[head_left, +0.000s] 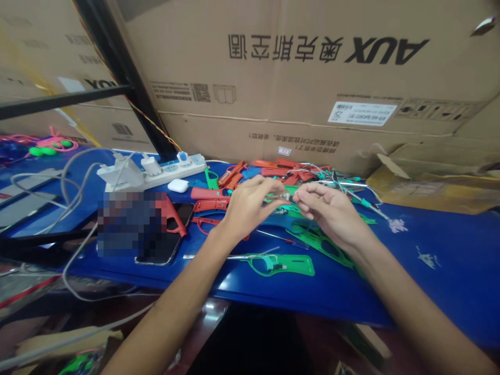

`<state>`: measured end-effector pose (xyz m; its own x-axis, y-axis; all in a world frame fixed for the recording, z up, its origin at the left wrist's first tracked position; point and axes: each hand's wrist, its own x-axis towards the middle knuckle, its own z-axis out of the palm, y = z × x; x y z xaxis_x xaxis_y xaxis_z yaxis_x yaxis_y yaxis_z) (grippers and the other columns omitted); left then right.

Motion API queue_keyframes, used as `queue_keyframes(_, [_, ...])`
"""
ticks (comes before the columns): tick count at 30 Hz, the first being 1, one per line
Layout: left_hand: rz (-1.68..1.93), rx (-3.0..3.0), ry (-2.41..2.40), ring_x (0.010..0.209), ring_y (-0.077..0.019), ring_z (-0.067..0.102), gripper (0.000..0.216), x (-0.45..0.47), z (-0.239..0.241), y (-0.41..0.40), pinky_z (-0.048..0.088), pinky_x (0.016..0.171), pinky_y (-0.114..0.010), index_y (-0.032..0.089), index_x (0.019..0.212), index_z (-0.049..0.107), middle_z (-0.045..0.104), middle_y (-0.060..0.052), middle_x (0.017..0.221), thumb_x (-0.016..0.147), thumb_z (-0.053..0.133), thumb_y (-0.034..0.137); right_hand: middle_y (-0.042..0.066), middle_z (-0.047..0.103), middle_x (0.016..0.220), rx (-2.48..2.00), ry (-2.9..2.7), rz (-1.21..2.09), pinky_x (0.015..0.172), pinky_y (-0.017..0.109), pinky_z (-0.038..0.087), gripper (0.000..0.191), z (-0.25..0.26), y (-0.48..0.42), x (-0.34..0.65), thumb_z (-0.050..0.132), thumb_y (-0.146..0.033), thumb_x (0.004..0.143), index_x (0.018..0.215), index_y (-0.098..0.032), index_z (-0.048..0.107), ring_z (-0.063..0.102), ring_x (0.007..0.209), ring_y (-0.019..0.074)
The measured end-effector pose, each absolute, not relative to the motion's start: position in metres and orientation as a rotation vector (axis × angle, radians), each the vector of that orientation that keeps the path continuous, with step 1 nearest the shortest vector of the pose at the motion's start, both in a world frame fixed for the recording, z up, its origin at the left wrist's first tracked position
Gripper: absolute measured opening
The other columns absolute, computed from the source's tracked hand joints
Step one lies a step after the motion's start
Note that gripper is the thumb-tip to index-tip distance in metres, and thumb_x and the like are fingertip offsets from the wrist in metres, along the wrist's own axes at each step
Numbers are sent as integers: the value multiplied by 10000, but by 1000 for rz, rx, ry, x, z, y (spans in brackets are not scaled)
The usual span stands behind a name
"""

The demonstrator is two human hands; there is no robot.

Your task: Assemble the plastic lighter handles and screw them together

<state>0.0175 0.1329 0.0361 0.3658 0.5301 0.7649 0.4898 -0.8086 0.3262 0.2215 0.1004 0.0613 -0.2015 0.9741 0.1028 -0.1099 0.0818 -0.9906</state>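
Above the middle of the blue table, my left hand (250, 204) and my right hand (332, 212) meet, fingers pinched around a small part (288, 197) with a pale body and a dark end. The fingers hide much of it. Below them lies a green long-nosed lighter (300, 264), its shell opened and its metal tube pointing left. A thin screwdriver (296, 242) rests between that lighter and my hands. Green shell halves (318, 242) sit under my right hand. Beside my left hand are several red shell halves (211, 204).
Behind my hands is a heap of red and green lighter parts (273, 169). At left are a power strip (191, 165) with plugs and cables, a white case (178, 185) and a phone (166, 255) partly under a red shell (174, 220). A large cardboard box (273, 99) stands behind.
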Motion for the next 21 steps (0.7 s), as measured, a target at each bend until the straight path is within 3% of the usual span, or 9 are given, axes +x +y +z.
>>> queue_keyframes(11, [1148,2337,827,965,-208,727,188,21,39,123,571,791,-330,217,1138,551,739,-76,1100,1046,542,381,-17,568,792,-909,-1411,1341,562,250,398,224,56,98,223,749,-440,905,890,-225,685,482,644,104])
queue_keyframes(21, [1226,2351,707,1006,-214,714,171,22,37,127,573,842,-345,217,1107,587,732,-67,1082,1040,569,373,-17,605,806,-891,-1585,1239,645,256,454,183,60,97,228,684,-389,966,919,-213,676,553,667,105])
